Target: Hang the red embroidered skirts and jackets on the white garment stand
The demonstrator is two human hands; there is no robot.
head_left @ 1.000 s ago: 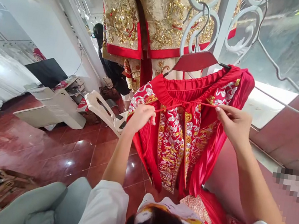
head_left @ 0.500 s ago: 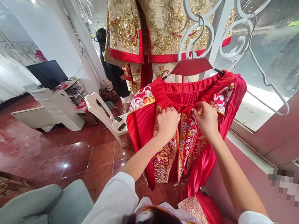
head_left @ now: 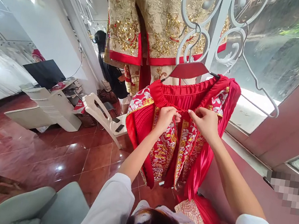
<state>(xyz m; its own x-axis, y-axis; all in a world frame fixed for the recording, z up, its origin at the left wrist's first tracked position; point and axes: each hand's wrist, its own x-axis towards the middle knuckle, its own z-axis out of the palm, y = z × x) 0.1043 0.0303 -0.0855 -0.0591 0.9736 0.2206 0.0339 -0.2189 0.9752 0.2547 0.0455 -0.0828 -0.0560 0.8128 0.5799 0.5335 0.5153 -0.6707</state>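
Hanging from a red hanger (head_left: 188, 69) hooked on white scrolled ironwork (head_left: 215, 28), red skirt (head_left: 148, 123) with gathered waistband, pleated satin sides and central panels embroidered in gold and white. Left hand (head_left: 165, 117) and right hand (head_left: 205, 122) raised close together at mid-waistband, fingers curled, each pinching the thin red drawstring (head_left: 183, 110). Gold embroidered jacket (head_left: 157, 19) hung farther back, above. White plastic chair (head_left: 101, 114) on red tiled floor (head_left: 56, 154), far left.

Glossy red tiled floor (head_left: 48, 149) (reflective), white plastic chair (head_left: 101, 114), bright window (head_left: 273, 52)
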